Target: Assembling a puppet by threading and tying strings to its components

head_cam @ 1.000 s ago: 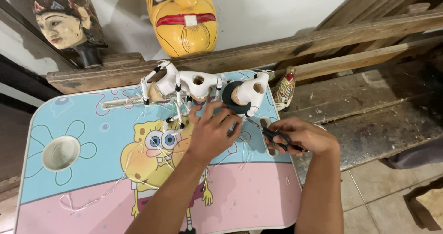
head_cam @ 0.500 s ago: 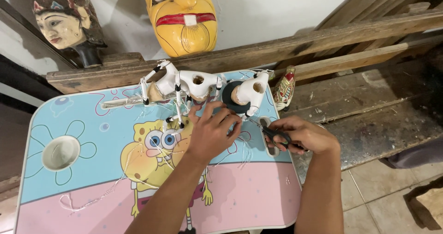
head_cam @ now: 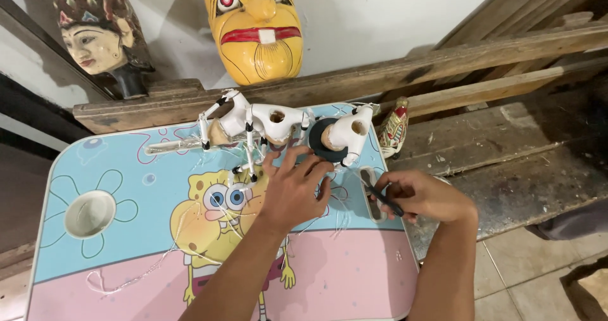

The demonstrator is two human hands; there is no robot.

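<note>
head cam: left hand [head_cam: 292, 191] is lying open-fingered beside one white puppet [head_cam: 278, 126] near the table's [head_cam: 95, 169] far edge; right hand [head_cam: 425, 196] is pinching a dark tool [head_cam: 379, 196] by the right rim. two masks [head_cam: 256, 26] are leaning behind.

Two bare forearms, no sleeves. Left hand [head_cam: 292, 191], right hand [head_cam: 423, 196]: no gloves, rings, watch visible.

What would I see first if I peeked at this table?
Probably the big yellow mask with red lips, leaning on the wall behind the table. Next, the cartoon table top, blue and pink, where the left hand rests by white puppet pieces. The right hand holds a dark tool at the right edge.
</note>
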